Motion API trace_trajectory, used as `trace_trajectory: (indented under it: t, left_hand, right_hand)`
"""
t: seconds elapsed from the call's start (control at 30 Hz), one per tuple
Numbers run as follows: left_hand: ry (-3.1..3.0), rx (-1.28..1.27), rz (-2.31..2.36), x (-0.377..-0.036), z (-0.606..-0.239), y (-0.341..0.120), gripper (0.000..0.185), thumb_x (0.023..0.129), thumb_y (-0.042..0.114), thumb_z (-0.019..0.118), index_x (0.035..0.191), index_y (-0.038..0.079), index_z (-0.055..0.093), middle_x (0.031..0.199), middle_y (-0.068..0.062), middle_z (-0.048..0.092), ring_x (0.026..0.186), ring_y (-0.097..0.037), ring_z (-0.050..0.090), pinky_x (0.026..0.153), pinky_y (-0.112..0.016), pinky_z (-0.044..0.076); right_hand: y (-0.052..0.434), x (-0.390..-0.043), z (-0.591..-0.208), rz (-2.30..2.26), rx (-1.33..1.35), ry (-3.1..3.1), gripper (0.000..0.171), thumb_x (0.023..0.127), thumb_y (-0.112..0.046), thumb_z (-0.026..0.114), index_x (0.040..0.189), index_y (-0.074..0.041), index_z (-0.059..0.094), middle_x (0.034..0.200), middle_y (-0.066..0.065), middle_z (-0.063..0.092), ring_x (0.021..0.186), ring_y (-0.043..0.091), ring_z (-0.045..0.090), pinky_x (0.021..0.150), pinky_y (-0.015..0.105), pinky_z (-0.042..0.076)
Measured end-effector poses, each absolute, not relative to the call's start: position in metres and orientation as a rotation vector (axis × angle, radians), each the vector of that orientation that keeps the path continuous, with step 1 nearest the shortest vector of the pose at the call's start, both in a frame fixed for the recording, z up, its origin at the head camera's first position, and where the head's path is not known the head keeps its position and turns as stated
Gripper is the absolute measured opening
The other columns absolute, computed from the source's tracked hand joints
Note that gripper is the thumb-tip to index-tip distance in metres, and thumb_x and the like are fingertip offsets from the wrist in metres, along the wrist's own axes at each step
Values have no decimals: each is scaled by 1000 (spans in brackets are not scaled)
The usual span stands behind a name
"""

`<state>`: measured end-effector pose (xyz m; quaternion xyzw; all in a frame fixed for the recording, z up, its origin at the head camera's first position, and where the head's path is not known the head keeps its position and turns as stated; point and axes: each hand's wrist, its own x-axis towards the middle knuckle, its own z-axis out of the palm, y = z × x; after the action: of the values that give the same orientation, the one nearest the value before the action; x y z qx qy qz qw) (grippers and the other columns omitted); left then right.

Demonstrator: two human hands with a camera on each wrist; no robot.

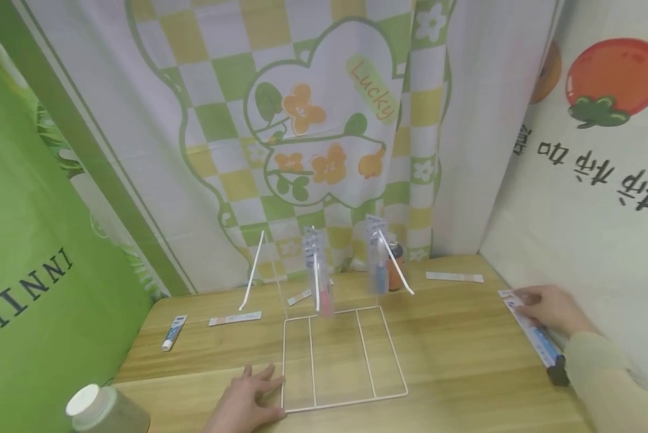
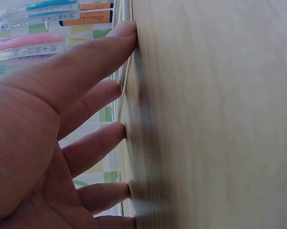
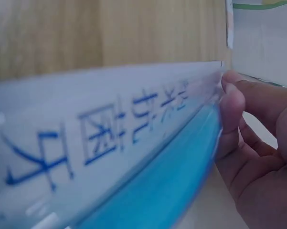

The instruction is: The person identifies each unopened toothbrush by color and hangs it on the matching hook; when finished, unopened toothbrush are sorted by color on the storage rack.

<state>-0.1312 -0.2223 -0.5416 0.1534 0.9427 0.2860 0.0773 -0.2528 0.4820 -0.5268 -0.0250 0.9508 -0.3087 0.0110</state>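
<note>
Between the right hand's [image 1: 552,310] fingers [image 3: 231,102], a packaged toothbrush [image 1: 535,334] lies flat at the table's [image 1: 464,349] right edge, pinched at its upper end. The thin blister card looks light, slick and bendy; gripping near the middle would likely steady it. The left hand [image 1: 248,403] rests with fingers [image 2: 93,102] spread straight, tips touching the white wire rack's [image 1: 345,355] near corner.

A wooden tabletop [image 1: 464,355] carries a white wire rack [image 1: 342,358]. A small toothpaste tube [image 1: 174,332], flat packets [image 1: 235,319] and a packaged toothbrush [image 1: 535,334] lie around it.
</note>
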Motion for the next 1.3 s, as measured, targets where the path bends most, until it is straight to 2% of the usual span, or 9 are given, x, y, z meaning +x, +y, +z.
trace_trajectory:
  t: [0.13, 0.33, 0.47, 0.73, 0.8, 0.9, 0.97, 1.03, 1.3]
  left_hand:
    - [2825, 458, 863, -131, -541, -221, 68, 79, 52, 90, 138, 22, 74, 160, -18, 53, 142, -76, 26, 102, -94, 12]
    - [2838, 470, 859, -131, -540, -221, 68, 79, 52, 91, 138, 22, 75, 159, -17, 55, 142, -76, 27, 103, -93, 14]
    - [2846, 471, 854, -132, -542, -222, 69, 78, 53, 91, 137, 22, 75, 158, -17, 55, 142, -75, 28, 104, -93, 14]
    - [2854, 484, 842, -132, -543, -223, 68, 78, 54, 91, 137, 22, 75, 157, -19, 56, 142, -76, 28, 103, -94, 15]
    - [2844, 478, 851, -132, -543, -223, 68, 79, 53, 90, 137, 22, 75, 158, -19, 55, 142, -76, 27, 103, -93, 14]
    - [2831, 469, 865, -132, -542, -222, 68, 79, 53, 91, 138, 21, 75, 158, -19, 55, 142, -77, 26, 103, -93, 12]
    - [2825, 461, 872, -131, -542, -222, 68, 80, 52, 91, 138, 20, 75, 158, -20, 54, 142, -76, 26, 103, -93, 12]
    - [2821, 449, 875, -131, -541, -221, 68, 80, 51, 91, 138, 20, 75, 158, -20, 54, 143, -76, 25, 104, -93, 12]
    - [2831, 453, 866, -130, -539, -221, 68, 79, 49, 92, 138, 20, 75, 158, -20, 55, 142, -76, 27, 104, -93, 13]
  right_hand:
    - [485, -254, -528, -951, -74, 2897, 59, 98, -20, 76, 145, 12, 56, 76, 4, 67, 61, 18, 67, 59, 30, 55]
    - [490, -254, -521, -1112, -145, 2694, 56, 101, -6, 71, 148, 15, 50, 98, 12, 64, 70, 16, 68, 64, 31, 63]
    - [489, -253, -517, -1154, -147, 2653, 53, 101, 0, 68, 147, 16, 49, 104, 15, 66, 72, 16, 69, 66, 31, 65]
    - [487, -251, -517, -1017, -169, 2775, 50, 101, -11, 73, 143, 12, 58, 85, 5, 67, 64, 15, 63, 57, 29, 57]
    - [487, -250, -517, -939, -194, 2839, 50, 100, -15, 75, 141, 10, 62, 87, 7, 69, 69, 18, 63, 62, 34, 57]
    - [487, -250, -517, -843, -216, 2918, 47, 99, -19, 77, 136, 8, 65, 103, 22, 73, 88, 37, 69, 79, 55, 60]
    - [485, -249, -515, -789, -228, 2962, 46, 99, -21, 77, 134, 8, 67, 118, 34, 70, 105, 55, 65, 89, 71, 54]
    - [482, -248, -513, -774, -220, 2980, 45, 99, -21, 77, 133, 7, 68, 125, 39, 67, 113, 62, 61, 92, 78, 48]
    - [474, -249, -512, -760, -160, 3003, 48, 99, -24, 76, 135, 6, 67, 129, 42, 63, 114, 66, 61, 89, 77, 51]
